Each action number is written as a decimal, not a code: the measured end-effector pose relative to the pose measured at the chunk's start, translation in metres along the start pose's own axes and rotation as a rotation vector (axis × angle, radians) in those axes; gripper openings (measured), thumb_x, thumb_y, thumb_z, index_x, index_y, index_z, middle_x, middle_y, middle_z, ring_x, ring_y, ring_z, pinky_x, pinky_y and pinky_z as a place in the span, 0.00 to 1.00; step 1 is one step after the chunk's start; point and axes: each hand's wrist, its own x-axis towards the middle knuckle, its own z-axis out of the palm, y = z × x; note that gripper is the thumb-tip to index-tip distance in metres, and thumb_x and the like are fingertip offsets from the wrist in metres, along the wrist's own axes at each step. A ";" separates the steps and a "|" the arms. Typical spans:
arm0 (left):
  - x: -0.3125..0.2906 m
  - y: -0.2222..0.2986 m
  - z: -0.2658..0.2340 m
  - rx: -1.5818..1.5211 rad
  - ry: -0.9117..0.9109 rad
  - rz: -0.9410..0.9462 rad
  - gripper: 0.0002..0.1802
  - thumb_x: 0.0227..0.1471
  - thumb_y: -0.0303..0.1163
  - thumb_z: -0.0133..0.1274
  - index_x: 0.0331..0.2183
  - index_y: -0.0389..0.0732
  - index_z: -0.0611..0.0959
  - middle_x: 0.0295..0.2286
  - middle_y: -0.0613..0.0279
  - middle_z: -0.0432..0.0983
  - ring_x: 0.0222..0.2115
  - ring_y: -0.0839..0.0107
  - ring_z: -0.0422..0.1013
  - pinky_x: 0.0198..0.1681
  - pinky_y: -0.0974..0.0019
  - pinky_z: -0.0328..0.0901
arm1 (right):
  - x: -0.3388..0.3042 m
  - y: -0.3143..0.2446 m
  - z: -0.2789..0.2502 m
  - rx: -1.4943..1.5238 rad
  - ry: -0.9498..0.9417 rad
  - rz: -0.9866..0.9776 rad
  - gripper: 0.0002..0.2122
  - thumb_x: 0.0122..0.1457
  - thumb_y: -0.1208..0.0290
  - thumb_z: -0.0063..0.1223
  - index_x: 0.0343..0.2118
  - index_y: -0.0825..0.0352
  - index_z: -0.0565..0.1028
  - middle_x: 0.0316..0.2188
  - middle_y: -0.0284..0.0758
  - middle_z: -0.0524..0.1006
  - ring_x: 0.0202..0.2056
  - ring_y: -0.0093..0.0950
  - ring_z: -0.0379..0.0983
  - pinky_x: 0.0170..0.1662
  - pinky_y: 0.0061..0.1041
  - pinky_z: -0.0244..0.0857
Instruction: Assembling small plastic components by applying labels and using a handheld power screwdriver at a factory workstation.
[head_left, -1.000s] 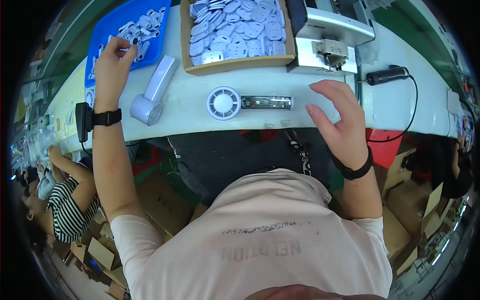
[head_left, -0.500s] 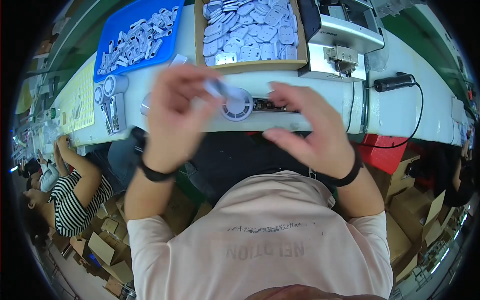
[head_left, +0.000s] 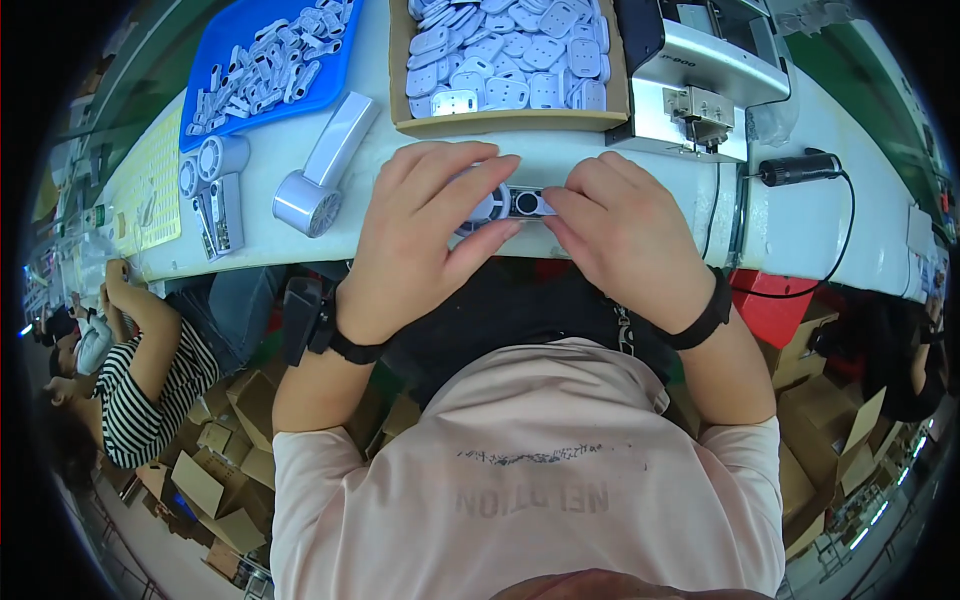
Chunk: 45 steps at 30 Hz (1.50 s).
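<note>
My left hand (head_left: 425,225) is closed around the round slotted head of a pale handheld fan housing (head_left: 495,205) on the bench. Its thumb and fingers grip the head from either side, hiding much of it. My right hand (head_left: 630,230) pinches a small oblong cover with a dark round spot (head_left: 527,204), which lies over the housing's handle end. The fingers of that hand hide the rest of the handle. Left of my hands rests another pale fan housing (head_left: 308,204), its handle slanting away to the upper right.
A blue tray (head_left: 190,118) of small white covers and a cardboard box (head_left: 510,122) of flat white plates stand behind. A metal press (head_left: 690,110) and a black corded screwdriver (head_left: 797,168) are at right. More fan parts (head_left: 222,160) lie left; a seated person (head_left: 150,370) works beyond.
My left hand has come down onto the fan's head, uncovering the other housing. My right hand has closed at the handle, where the small cover now lies over the previously exposed circuit board.
</note>
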 end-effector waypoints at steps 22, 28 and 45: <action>-0.003 -0.016 0.030 -0.118 -0.044 0.030 0.16 0.45 0.26 0.70 0.39 0.39 0.86 0.41 0.59 0.78 0.44 0.53 0.72 0.48 0.55 0.70 | -0.010 0.023 0.015 0.091 0.070 -0.067 0.13 0.50 0.78 0.72 0.39 0.69 0.83 0.31 0.34 0.75 0.34 0.35 0.72 0.35 0.32 0.69; 0.000 -0.017 0.030 -0.126 -0.067 0.031 0.18 0.44 0.25 0.70 0.41 0.39 0.87 0.41 0.60 0.80 0.44 0.55 0.72 0.47 0.56 0.69 | -0.013 0.029 0.026 0.133 0.082 -0.074 0.13 0.49 0.78 0.73 0.39 0.68 0.83 0.31 0.33 0.75 0.34 0.35 0.71 0.35 0.31 0.68; -0.003 -0.012 0.033 -0.030 -0.060 0.098 0.14 0.44 0.24 0.69 0.37 0.39 0.87 0.41 0.63 0.80 0.42 0.57 0.73 0.46 0.59 0.70 | -0.020 0.023 0.024 0.315 0.011 0.189 0.14 0.56 0.71 0.69 0.44 0.67 0.82 0.37 0.36 0.77 0.42 0.40 0.73 0.47 0.36 0.69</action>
